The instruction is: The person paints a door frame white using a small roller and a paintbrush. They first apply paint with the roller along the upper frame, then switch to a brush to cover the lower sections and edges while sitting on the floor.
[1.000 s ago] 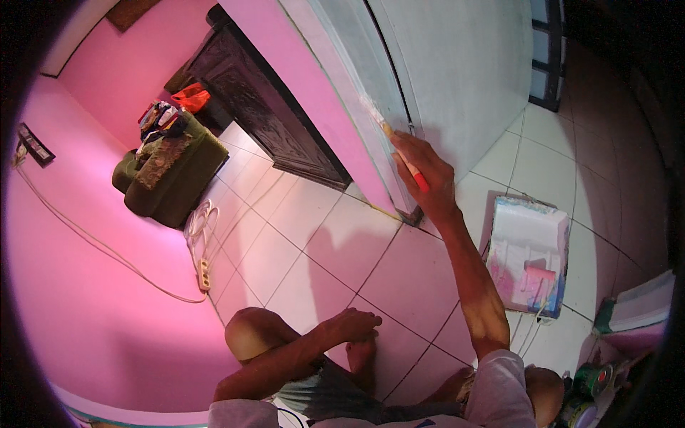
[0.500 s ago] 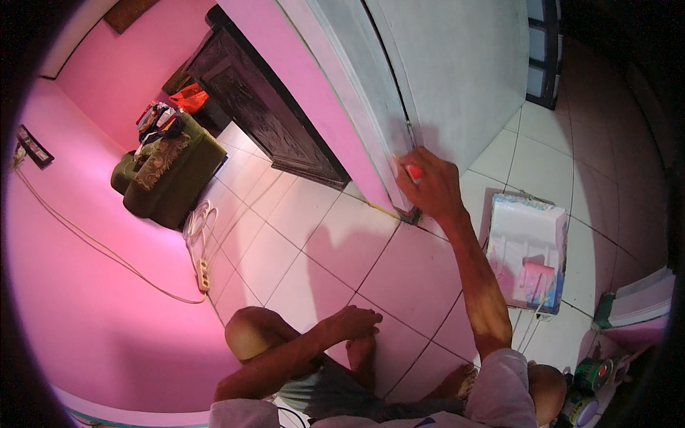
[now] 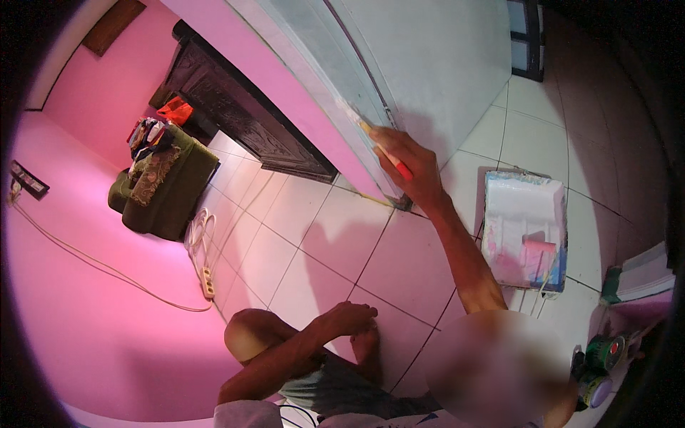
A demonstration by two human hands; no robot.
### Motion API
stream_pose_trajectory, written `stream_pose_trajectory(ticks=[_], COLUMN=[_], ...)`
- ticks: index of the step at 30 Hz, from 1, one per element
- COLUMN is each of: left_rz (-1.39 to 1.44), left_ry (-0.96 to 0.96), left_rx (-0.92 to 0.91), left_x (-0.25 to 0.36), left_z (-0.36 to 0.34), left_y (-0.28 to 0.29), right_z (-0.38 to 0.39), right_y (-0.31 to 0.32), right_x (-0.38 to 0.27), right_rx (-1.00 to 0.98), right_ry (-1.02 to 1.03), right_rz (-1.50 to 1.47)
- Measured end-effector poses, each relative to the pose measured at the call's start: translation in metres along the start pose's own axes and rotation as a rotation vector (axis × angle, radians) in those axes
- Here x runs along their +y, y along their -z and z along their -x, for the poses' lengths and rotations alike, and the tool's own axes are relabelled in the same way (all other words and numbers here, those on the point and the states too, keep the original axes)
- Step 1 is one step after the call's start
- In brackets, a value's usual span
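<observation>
My right hand (image 3: 410,162) is closed round a paintbrush (image 3: 366,128) with a red-ended handle. The brush's tip touches the pale grey-white door frame (image 3: 314,71), where a whiter streak of wet-looking paint shows. Beside the frame runs a strip of pink wall (image 3: 275,85). My left hand (image 3: 348,319) rests low over my crossed legs, its fingers loosely curled in, and nothing shows in it. To the right of my right forearm lies a paint tray (image 3: 515,192) with white and pink paint. A pink paint roller (image 3: 539,245) rests in its lower end.
A green armchair (image 3: 168,196) piled with clothes stands at the left, by a dark carved door (image 3: 242,107). A white extension cord (image 3: 207,282) lies along the pink wall on the tiles. Paint cans (image 3: 605,352) stand at the lower right. A blurred patch covers my right upper arm.
My right hand has moved up and left along the door frame, with the paintbrush now plainly showing. My left hand stays over my legs. The view has shifted slightly.
</observation>
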State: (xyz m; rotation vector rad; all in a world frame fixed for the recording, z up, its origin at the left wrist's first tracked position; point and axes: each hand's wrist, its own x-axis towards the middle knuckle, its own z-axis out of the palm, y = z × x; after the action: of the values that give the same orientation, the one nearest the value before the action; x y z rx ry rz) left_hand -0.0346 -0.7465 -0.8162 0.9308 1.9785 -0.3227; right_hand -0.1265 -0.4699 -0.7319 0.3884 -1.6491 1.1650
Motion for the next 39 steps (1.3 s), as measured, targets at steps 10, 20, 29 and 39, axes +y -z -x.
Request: stream_pose_trajectory(ticks=[10,20,29,39], left_rz=[-0.006,0.022,0.035,0.025], left_ry=[-0.02,0.06,0.092,0.036], left_rx=[0.024,-0.017,-0.015,0.039], left_x=[-0.002,0.006,0.005,0.005], left_z=[-0.003,0.003,0.001,-0.001], left_y=[-0.003,0.003,0.002,0.007], right_z=[0.104,0.052,0.091,0.189], right_y=[0.005,0.008,0.008,0.009], right_x=[0.043,0.03,0.045,0.078], right_rx=[-0.087,-0.107,-0.076,-0.16], right_ry=[-0.146,-0.088,-0.186,-0.39], right_rz=[0.143,0.101,-0.035,0.114])
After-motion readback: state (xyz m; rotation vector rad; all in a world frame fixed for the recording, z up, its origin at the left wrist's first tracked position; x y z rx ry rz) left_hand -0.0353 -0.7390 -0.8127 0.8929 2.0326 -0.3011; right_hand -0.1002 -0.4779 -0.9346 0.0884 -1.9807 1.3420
